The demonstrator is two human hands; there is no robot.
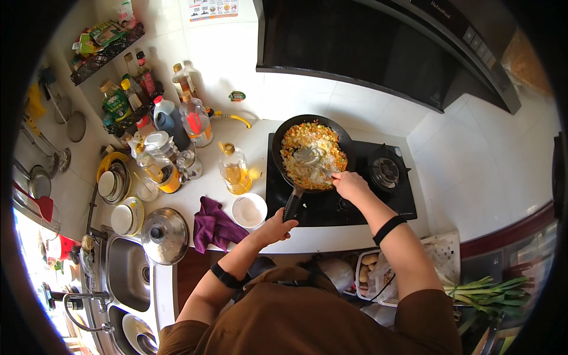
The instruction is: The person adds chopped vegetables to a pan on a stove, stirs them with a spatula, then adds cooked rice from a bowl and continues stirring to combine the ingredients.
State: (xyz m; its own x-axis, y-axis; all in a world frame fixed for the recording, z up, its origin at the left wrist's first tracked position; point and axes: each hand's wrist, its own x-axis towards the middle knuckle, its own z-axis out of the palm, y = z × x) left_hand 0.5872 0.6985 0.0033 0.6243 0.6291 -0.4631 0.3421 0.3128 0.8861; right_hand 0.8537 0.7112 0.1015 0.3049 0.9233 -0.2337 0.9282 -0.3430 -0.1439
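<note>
A black frying pan (278,146) sits on the left burner of the black gas cooktop (319,211). My left hand (276,228) grips its dark handle (293,203) near the end. In my right hand (353,184) is a metal spatula (308,156), its broad head resting in the food. That food (295,133) looks like rice mixed with chopped orange and green vegetables, with a paler heap in the middle. Just left of the cooktop stand a white bowl (249,211) and a bottle of yellow oil (235,173).
A purple cloth (215,224) and a metal lid (165,236) lie left of the bowl. Several bottles (195,120) crowd the back corner. The double sink (128,270) is at lower left. A range hood (346,49) overhangs the cooktop; the right burner (385,171) holds no pan.
</note>
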